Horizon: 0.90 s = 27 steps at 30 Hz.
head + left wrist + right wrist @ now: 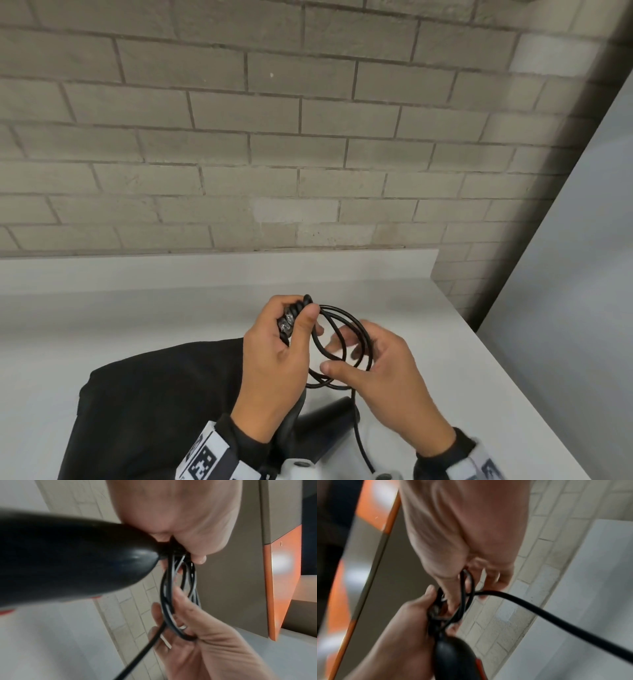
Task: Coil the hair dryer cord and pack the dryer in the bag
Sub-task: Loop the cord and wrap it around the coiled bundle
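Note:
The black hair dryer (325,419) hangs low between my wrists, its handle (68,555) running up into my left hand (287,339). That hand grips the ribbed end of the handle together with the top of the coiled black cord (346,329). My right hand (346,359) holds the lower part of the loops, which lie across the palm with the thumb (334,370) over them. A loose length of cord (359,442) trails down towards me, also seen as the free cord (556,619). The black bag (154,404) lies flat on the counter to the left of my hands.
The white counter (120,315) runs back to a low upstand and a grey brick wall (274,137). A pale grey panel (565,274) borders the counter on the right. An orange-edged panel (283,574) shows in the wrist views.

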Each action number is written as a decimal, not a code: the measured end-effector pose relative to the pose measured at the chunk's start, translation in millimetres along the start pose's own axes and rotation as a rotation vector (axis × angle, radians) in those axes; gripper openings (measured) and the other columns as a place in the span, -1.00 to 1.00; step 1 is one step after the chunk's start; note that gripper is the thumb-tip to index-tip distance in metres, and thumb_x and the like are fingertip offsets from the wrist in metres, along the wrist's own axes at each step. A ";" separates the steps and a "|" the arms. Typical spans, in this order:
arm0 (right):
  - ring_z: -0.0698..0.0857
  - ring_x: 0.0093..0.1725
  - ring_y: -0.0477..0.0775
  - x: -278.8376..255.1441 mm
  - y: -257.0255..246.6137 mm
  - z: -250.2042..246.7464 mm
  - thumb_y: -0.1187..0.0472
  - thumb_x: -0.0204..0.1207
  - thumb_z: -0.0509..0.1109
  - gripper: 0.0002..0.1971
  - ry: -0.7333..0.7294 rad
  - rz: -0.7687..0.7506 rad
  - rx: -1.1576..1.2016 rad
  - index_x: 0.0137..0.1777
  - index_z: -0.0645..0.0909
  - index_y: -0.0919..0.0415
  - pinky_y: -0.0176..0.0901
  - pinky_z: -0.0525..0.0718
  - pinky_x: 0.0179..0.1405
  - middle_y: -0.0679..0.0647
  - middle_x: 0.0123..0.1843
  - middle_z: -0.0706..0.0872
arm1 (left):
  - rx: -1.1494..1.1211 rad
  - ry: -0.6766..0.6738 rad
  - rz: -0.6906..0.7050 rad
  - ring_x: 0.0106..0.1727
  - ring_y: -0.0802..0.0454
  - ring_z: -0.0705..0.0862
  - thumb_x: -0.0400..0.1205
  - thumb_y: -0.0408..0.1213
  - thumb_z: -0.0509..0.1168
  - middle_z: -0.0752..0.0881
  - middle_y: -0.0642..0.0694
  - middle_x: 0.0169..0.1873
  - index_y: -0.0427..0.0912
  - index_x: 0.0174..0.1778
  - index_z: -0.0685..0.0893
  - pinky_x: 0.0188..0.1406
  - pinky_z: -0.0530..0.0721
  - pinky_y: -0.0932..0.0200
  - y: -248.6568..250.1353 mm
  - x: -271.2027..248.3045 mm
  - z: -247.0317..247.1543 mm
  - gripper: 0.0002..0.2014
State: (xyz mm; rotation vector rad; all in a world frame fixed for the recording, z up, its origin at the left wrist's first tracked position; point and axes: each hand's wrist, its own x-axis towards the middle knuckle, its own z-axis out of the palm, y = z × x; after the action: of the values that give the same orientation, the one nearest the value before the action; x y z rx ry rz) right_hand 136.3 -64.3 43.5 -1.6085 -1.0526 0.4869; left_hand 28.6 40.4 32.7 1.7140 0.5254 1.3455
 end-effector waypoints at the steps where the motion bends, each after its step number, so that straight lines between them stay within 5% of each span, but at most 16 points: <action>1: 0.65 0.06 -0.21 -2.4 3.4 5.7 0.23 0.20 0.71 -0.54 0.133 -0.050 -0.076 0.03 0.60 -0.08 -0.33 0.57 0.10 -0.27 0.01 0.72 | 0.005 0.018 -0.009 -0.25 0.12 0.76 0.65 -0.02 0.33 0.78 0.02 -0.36 -0.07 -0.06 0.68 -0.17 0.57 0.48 -0.2 0.8 0.1 -0.81; 4: 0.55 0.07 -0.13 -9.7 14.6 21.0 0.23 0.24 0.70 -0.48 0.449 -0.439 -0.391 0.08 0.49 -0.04 -0.40 0.48 0.08 -0.17 0.09 0.58 | 0.028 0.041 -0.014 -0.23 0.09 0.76 0.61 0.01 0.30 0.77 0.02 -0.37 -0.04 -0.07 0.67 -0.16 0.61 0.40 0.3 1.7 0.9 -0.80; 7: 0.61 -0.04 0.01 -14.3 25.9 37.4 0.37 0.45 0.52 -0.66 0.400 -0.683 -0.629 0.16 0.55 0.14 -0.23 0.61 -0.04 0.00 0.03 0.71 | 0.042 0.052 -0.023 -0.20 0.05 0.76 0.60 0.09 0.29 0.78 0.04 -0.36 0.04 -0.08 0.64 -0.07 0.67 0.19 -1.2 -0.4 2.5 -0.79; 11: 0.66 -0.16 -0.06 -13.9 23.4 41.4 0.27 0.51 0.43 -0.82 0.284 -0.514 -0.591 0.10 0.64 0.14 -0.31 0.62 -0.21 -0.05 -0.15 0.75 | 0.063 0.063 -0.001 -0.12 -0.01 0.76 0.63 0.15 0.29 0.78 0.07 -0.32 0.19 -0.05 0.61 -0.03 0.68 0.04 -4.9 -3.2 1.2 -0.84; 13: 0.68 -0.19 -0.14 -13.7 10.9 35.3 0.21 0.55 0.43 -0.91 0.220 -0.315 -0.462 0.01 0.71 0.04 -0.39 0.59 -0.19 -0.20 -0.23 0.74 | 0.075 0.070 0.018 -0.09 -0.03 0.77 0.61 0.15 0.28 0.78 0.04 -0.27 0.19 -0.01 0.62 -0.03 0.70 0.04 -7.2 -2.0 -0.3 -0.83; 16: 0.74 -0.18 -0.21 -13.0 -13.3 16.1 0.17 0.56 0.44 -0.92 -0.011 0.027 -0.088 -0.10 0.77 0.03 -0.45 0.59 -0.12 -0.12 -0.25 0.82 | 0.057 0.080 0.036 -0.03 0.01 0.78 0.62 0.07 0.30 0.80 0.00 -0.15 0.09 0.10 0.67 0.04 0.71 0.12 -8.4 0.2 -1.6 -0.77; 19: 0.69 -0.27 -0.16 -7.4 -24.4 -5.9 0.21 0.55 0.46 -0.90 -0.187 0.208 0.219 -0.12 0.79 0.17 -0.34 0.59 -0.13 0.04 -0.23 0.84 | 0.048 0.047 0.074 0.08 0.15 0.77 0.65 -0.05 0.32 0.80 0.07 0.03 -0.07 0.29 0.69 0.12 0.65 0.38 -5.6 -0.2 -1.2 -0.67; 23: 0.59 -0.30 0.02 0.6 -23.4 -24.8 0.21 0.43 0.50 -0.86 -0.322 0.429 0.732 -0.13 0.77 0.30 -0.16 0.62 -0.16 0.12 -0.35 0.70 | 0.028 0.033 0.106 -0.06 0.11 0.80 0.64 -0.03 0.29 0.78 0.13 -0.09 -0.04 0.14 0.71 -0.03 0.68 0.33 -4.6 0.2 1.5 -0.75; 27: 0.54 -0.32 0.07 -4.3 -20.1 -23.3 0.16 0.44 0.47 -0.82 -0.296 0.396 0.855 -0.18 0.73 0.30 -0.14 0.63 -0.21 0.08 -0.47 0.59 | 0.038 0.020 0.159 -0.17 0.17 0.78 0.65 -0.09 0.28 0.75 0.12 -0.16 -0.09 0.05 0.69 -0.10 0.64 0.42 -4.6 1.7 2.3 -0.81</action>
State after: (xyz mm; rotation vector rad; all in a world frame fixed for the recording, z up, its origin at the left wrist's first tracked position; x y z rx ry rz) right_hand 144.4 -80.8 68.6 -0.9699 -0.5788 1.2765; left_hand 32.1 43.3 29.7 1.8065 0.4363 1.4739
